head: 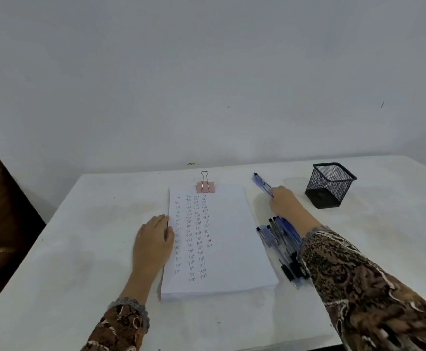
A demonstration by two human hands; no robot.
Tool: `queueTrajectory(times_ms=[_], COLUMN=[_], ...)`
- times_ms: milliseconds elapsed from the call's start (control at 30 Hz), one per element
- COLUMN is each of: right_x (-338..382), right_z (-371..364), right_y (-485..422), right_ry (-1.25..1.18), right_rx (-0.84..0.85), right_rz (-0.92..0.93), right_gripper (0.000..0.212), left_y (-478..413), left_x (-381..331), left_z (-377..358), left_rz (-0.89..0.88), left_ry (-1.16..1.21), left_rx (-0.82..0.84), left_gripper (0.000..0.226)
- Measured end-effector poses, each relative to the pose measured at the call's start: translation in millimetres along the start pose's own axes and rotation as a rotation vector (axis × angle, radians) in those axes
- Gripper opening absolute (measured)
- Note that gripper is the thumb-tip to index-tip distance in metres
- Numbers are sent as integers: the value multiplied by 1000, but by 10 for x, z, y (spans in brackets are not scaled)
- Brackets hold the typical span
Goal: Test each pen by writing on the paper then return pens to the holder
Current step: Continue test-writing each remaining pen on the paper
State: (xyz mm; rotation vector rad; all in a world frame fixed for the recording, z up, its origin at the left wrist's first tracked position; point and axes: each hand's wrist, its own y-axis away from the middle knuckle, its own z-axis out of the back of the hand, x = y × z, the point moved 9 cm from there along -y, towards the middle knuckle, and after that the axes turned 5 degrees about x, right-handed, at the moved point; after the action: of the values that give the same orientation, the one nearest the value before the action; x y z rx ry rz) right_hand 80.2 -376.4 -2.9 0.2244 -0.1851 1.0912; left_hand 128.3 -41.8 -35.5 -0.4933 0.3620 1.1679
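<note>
A stack of white paper [232,239] lies on the table, with columns of small written words on its left half. My left hand [153,241] rests flat on the paper's left edge. My right hand [284,201] grips a blue pen [262,183] to the right of the paper, its free end pointing away to the upper left. A pile of several blue and black pens [281,245] lies beside the paper, partly under my right forearm. The black mesh pen holder [329,184] stands at the back right and looks empty.
A pink binder clip [205,186] holds the paper's top edge. The white table [80,249] meets a plain wall at the back. Its left edge borders a dark patterned floor area [1,211]. Patterned sleeves cover both forearms.
</note>
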Motion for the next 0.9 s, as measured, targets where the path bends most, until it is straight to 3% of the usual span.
queueTrajectory(times_ms=[433,800,900], right_x=[104,251,371], right_z=[18,40,189], right_y=[-172,-189,-191], right_ry=[298,305,127], right_rx=[-71,-23,-44], right_rz=[-78,-76,-43], right_gripper=[25,25,13], left_y=[7,-9,0], left_x=[9,34,16], left_z=[-6,-30,-12], left_rz=[-15,-11,-9], left_ry=[-1,-13,-8], left_rx=[-11,9,5], left_gripper=[40,42,42])
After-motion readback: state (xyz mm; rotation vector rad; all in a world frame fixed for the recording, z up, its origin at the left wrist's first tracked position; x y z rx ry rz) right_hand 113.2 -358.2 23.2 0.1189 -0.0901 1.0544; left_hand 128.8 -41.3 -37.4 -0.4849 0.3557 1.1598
